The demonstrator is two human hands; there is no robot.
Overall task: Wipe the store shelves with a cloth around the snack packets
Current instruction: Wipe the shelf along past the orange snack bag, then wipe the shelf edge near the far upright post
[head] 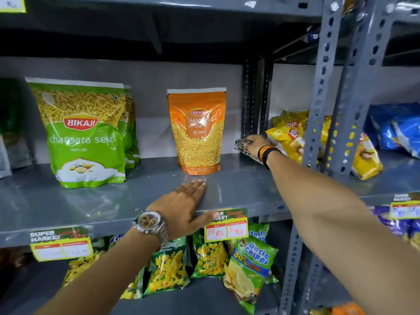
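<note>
My right hand reaches to the back right corner of the grey shelf and presses a dark speckled cloth against it, next to the slotted upright. An orange Moong Dal packet stands upright just left of that hand. A green Chatpata Sev packet stands farther left, with more packets behind it. My left hand, with a wristwatch, lies flat on the shelf's front edge in front of the orange packet and holds nothing.
Yellow Lay's packets lie on the neighbouring shelf right of the grey upright, and blue packets lie farther right. Price tags hang on the shelf lip. Green chip packets fill the shelf below.
</note>
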